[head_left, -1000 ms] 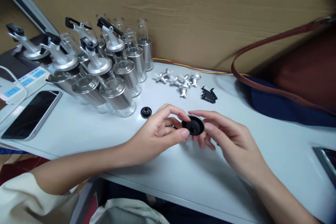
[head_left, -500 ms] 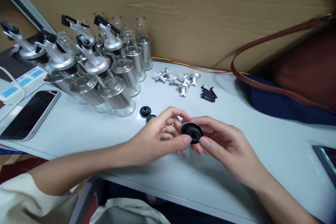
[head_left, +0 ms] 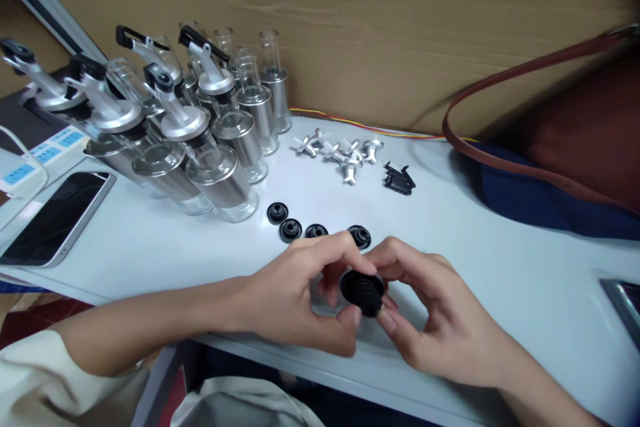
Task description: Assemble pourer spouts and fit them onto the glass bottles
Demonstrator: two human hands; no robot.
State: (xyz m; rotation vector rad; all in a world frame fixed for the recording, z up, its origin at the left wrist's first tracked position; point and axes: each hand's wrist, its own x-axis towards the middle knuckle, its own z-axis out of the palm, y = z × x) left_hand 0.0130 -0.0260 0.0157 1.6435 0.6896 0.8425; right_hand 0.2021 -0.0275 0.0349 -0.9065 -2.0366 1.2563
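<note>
Between my two hands, above the near part of the table, is a black ribbed stopper (head_left: pixel 364 292) with a round flange; its narrow end tilts down toward me. My left hand (head_left: pixel 320 287) is closed on its left side with thumb and forefinger. The fingertips of my right hand (head_left: pixel 430 307) pinch it from the right, the thumb by the narrow end. Just beyond my hands lie several black stoppers, among them one at the left (head_left: pixel 277 213) and one at the right (head_left: pixel 360 236). Another black stopper (head_left: pixel 317 231) is partly hidden by my left hand.
Several glass bottles (head_left: pixel 220 180) with metal sleeves stand at the left, some topped by silver pourers (head_left: pixel 186 121). Small silver spout pieces (head_left: pixel 351 170) and black levers (head_left: pixel 399 179) lie farther back. A phone (head_left: pixel 57 220), a power strip (head_left: pixel 45 157) and a strapped bag (head_left: pixel 550 193) flank them.
My hands have come down toward me and turned the stopper, so its ribbed stem now faces me instead of its hollow round face. More of the stoppers on the table show behind them.
</note>
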